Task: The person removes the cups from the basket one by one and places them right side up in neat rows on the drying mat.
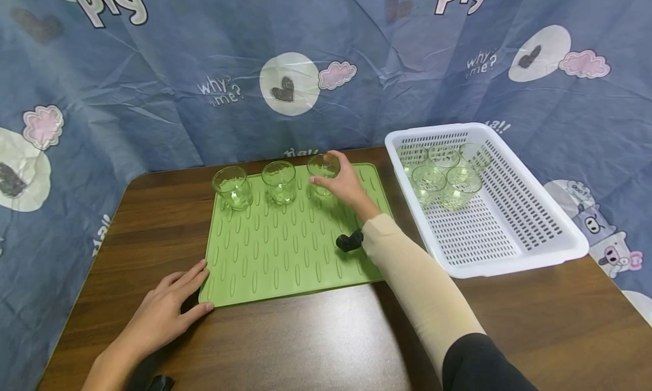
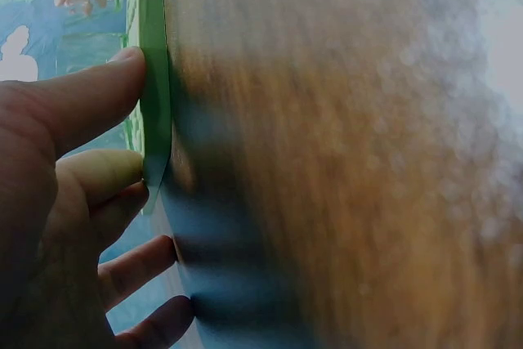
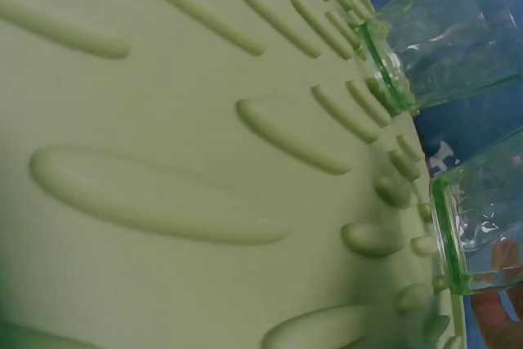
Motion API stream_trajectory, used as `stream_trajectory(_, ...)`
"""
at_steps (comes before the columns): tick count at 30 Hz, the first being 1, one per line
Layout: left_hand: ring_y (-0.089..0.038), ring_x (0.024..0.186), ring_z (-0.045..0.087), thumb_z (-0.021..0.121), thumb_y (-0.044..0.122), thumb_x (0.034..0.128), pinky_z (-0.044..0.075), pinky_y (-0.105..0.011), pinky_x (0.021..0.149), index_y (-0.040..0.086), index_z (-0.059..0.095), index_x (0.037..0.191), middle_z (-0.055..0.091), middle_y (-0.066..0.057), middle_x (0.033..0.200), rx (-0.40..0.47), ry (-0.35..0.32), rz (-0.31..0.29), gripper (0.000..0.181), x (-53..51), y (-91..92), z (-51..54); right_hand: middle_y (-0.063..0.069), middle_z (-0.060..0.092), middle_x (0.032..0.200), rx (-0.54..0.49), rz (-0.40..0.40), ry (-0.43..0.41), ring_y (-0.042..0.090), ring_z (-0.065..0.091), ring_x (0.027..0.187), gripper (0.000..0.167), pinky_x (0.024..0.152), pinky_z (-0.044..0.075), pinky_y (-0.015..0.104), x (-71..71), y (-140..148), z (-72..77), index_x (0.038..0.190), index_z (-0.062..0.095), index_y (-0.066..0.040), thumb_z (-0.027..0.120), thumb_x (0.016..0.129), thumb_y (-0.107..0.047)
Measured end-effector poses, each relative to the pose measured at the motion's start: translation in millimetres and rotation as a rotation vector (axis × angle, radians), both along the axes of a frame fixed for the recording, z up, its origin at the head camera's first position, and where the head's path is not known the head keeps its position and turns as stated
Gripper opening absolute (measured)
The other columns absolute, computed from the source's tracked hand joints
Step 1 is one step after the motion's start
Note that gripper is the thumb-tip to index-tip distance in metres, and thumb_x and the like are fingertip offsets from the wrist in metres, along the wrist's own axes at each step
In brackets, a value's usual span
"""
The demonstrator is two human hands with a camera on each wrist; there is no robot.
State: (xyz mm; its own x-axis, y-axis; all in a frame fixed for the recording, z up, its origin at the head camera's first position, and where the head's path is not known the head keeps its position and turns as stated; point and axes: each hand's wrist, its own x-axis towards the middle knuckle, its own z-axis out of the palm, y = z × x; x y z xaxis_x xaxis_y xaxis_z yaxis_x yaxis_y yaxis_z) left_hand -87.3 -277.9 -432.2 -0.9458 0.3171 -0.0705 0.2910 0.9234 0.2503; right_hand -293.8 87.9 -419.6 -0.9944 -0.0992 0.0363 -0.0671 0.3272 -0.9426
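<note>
A green ribbed drying mat (image 1: pixel 265 266) lies on the wooden table, with a clear green-tinted glass (image 1: pixel 232 188) and a second glass (image 1: pixel 279 183) standing upright along its far side. My right hand (image 1: pixel 346 181) grips a third glass (image 1: pixel 322 166) to their right, thumb on one side and fingers on the other. The right wrist view has that glass (image 3: pixel 482 210) with its base at the mat's surface, the hand partly out of frame. My left hand (image 1: pixel 165 309) rests at the mat's near left corner. Its thumb (image 2: pixel 98 96) and fingers touch the mat's edge, relaxed.
Right of the mat stands a white perforated plastic basket (image 1: pixel 514 261) with several similar glasses (image 1: pixel 460 187) grouped at its far left end. A blue patterned cloth (image 1: pixel 229 51) hangs behind the table (image 1: pixel 316 340).
</note>
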Motion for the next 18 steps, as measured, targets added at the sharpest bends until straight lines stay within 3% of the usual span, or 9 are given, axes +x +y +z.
stream_trajectory(18,-0.042,0.132,0.044,0.067,0.051,0.0908,0.041,-0.069,0.089,0.011,0.044,0.151,0.036,-0.008,0.161,-0.008,-0.006,0.0,0.075,-0.3,0.5,0.9,0.008,0.038,0.156,-0.035,0.049,-0.003,0.03,0.04,0.142,0.089,0.116,0.037,0.046,-0.2,-1.5,-9.5,0.155,0.022,-0.011,0.078,0.087,-0.024)
